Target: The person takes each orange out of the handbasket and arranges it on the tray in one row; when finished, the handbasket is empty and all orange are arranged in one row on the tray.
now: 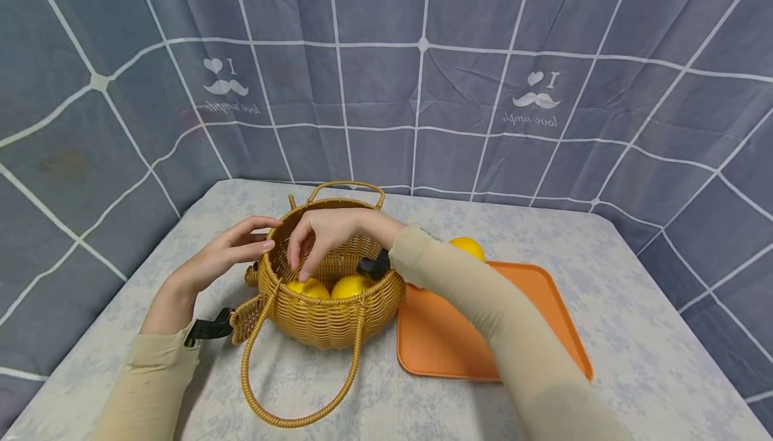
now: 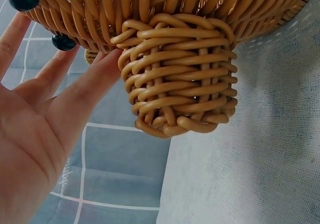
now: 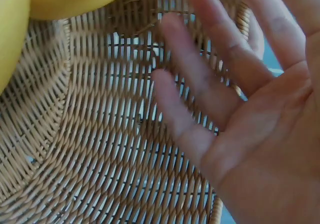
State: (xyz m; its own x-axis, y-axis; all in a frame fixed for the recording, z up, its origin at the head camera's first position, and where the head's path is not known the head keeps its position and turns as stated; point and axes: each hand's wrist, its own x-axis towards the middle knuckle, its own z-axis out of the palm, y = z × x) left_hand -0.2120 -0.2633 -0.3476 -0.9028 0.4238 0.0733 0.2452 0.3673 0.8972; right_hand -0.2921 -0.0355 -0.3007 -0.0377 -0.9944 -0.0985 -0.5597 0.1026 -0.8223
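A round wicker basket (image 1: 326, 325) with two looped handles stands left of the middle of the table. My left hand (image 1: 211, 263) rests its fingers against the basket's left rim, thumb apart. The left wrist view shows its palm beside a woven knob (image 2: 180, 79) and dark beads (image 2: 63, 42) on the basket's side. Inside the opening, my right hand (image 1: 329, 229) hangs over two yellow lemon-like fruits, one on the left (image 1: 309, 288) and one on the right (image 1: 351, 286). Nothing is in its loosely bent fingers (image 3: 225, 44) in the right wrist view.
An orange tray (image 1: 441, 340) lies right of the basket, partly under my right sleeve (image 1: 483, 286). Another yellow fruit (image 1: 468, 247) shows at the tray's far edge, partly covered by that sleeve. One basket handle (image 1: 302, 421) hangs toward me. A grey-blue curtain (image 1: 386, 92) closes off the back.
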